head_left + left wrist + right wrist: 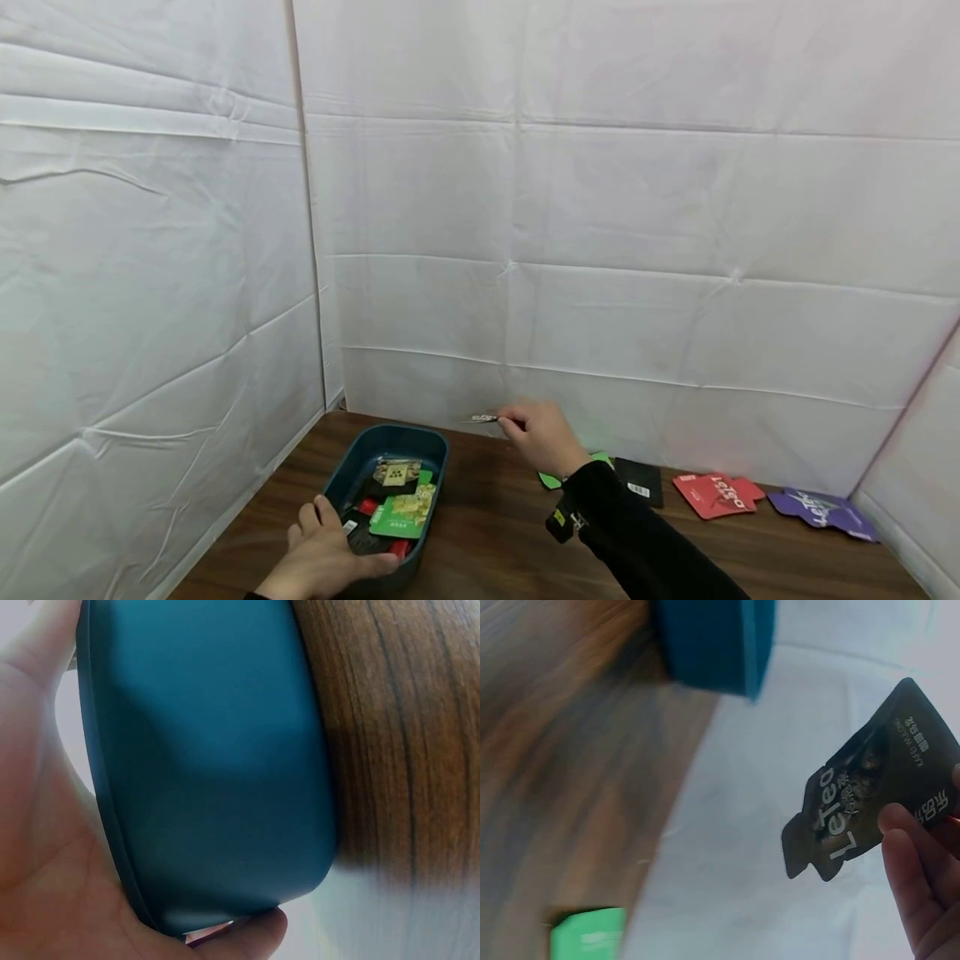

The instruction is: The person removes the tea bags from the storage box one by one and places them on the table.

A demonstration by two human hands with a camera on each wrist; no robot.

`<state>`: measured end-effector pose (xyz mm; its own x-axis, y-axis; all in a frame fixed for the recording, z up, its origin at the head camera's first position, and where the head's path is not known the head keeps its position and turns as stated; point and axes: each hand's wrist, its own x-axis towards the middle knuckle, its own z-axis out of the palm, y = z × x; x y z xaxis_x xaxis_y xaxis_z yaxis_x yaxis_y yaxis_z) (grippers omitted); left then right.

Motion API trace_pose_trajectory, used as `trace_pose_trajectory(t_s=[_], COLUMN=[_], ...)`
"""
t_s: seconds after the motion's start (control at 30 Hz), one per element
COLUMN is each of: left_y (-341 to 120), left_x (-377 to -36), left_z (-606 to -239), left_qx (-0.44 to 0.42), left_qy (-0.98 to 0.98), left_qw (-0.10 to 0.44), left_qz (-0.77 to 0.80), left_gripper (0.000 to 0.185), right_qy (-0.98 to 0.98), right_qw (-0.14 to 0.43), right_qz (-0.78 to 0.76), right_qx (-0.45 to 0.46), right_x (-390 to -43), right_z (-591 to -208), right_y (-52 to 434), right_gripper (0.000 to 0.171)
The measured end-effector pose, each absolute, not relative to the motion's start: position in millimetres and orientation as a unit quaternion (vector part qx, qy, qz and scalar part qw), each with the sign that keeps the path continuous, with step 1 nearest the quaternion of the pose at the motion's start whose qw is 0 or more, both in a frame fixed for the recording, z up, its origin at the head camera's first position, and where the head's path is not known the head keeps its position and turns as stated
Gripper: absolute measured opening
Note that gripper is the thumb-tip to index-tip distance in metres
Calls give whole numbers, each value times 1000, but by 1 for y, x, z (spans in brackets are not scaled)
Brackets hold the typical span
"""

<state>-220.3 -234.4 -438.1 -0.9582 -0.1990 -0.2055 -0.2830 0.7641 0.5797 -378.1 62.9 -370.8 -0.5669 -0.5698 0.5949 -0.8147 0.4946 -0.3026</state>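
Left hand (326,558) grips the near rim of a teal tray (390,440) of packets, steadying it on the wooden table (487,533); right hand (543,437), at the tray's two o'clock, pinches a dark sachet (874,791) held aloft

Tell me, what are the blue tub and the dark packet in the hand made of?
The teal tub looks like matte plastic: smooth, evenly coloured, with rounded moulded corners. The dark tea packet, pinched by the right hand, looks like thin printed foil or plastic film, slightly shiny; which one is unclear.
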Motion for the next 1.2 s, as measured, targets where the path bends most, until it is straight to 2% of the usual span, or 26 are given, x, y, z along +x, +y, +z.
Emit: trace_pose_trajectory(t_s=[0.23, 0.4, 0.63, 0.93, 1.2], left_y=[-235, -234, -231, -230, -232], left_x=[-221, -220, -219, -221, -221], left_z=[-439, -437, -435, -434, -437], left_qx=[-134, -141, -153, -154, -143], left_qy=[935, 932, 930, 932, 935], left_qw=[70, 75, 77, 80, 72], left_qz=[320, 327, 325, 317, 316], left_gripper=[155, 155, 155, 156, 156], right_qy=[-873, -882, -883, -902, -920], right_qw=[184, 162, 141, 111, 36], right_qz=[252, 199, 138, 56, 42], right_qx=[374, 394, 426, 413, 388], right_x=[-396, -403, -406, -398, -384], right_z=[-413, -434, -458, -462, -448], right_y=[64, 61, 63, 67, 62], right_gripper=[15, 14, 22, 30, 24])
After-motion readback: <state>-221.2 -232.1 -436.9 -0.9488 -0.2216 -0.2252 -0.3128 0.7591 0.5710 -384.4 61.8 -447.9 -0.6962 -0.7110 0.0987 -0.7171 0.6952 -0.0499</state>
